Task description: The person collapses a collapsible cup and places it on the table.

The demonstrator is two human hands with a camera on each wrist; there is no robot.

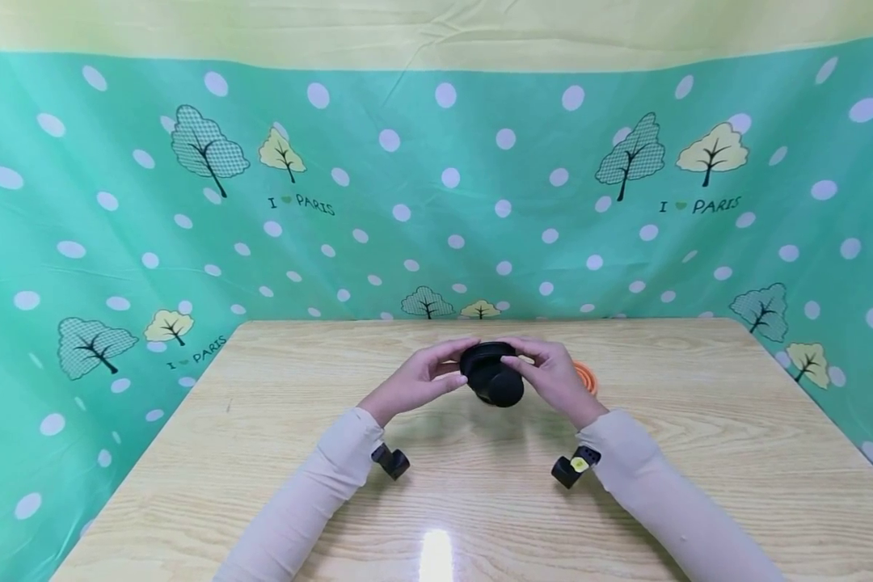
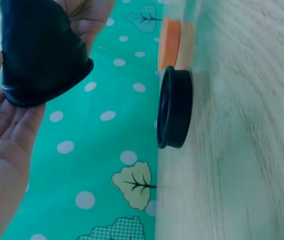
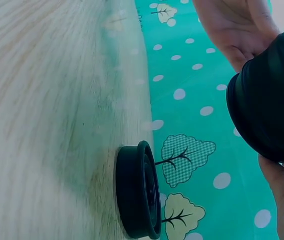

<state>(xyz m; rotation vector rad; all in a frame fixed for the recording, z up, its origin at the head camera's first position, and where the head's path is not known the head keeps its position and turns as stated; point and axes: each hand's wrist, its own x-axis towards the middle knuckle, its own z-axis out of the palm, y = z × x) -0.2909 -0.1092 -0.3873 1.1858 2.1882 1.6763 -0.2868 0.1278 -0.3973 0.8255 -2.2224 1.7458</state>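
A black cup-like piece (image 1: 487, 352) with a wide rim and a tapering, wrinkled body is held between both hands above the wooden table. My left hand (image 1: 418, 381) grips its rim from the left, thumb on the near side. From the other side my right hand (image 1: 555, 378) pinches it between thumb and fingers. In the left wrist view, a shallow round black part (image 2: 183, 109) with a raised lip lies on the table below the hands. The right wrist view shows the same round part (image 3: 130, 192), apart from the held piece. What the held piece contains is hidden.
An orange coil (image 1: 586, 377) lies on the table (image 1: 698, 420) behind the right hand, partly covered by it. A green dotted cloth (image 1: 451, 210) with printed trees hangs behind and beside the table. Each wrist carries a small black camera (image 1: 393, 462).
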